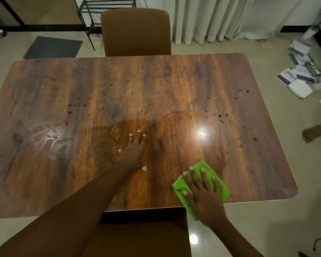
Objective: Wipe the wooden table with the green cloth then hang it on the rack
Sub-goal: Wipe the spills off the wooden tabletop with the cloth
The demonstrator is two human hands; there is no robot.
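The wooden table fills most of the view, with dark droplets scattered over its far and right parts and a damp, wiped patch near its middle front. A folded green cloth lies at the table's near right edge, partly hanging over it. My right hand presses flat on the cloth with fingers spread. My left hand rests flat on the bare wood, left of the cloth, fingers apart and holding nothing. A black metal rack stands on the floor beyond the table, at the far left behind a chair.
A brown chair stands at the table's far side and another chair's seat is just below me. A dark mat lies on the floor far left. Papers and boxes clutter the floor at right, near another person's foot.
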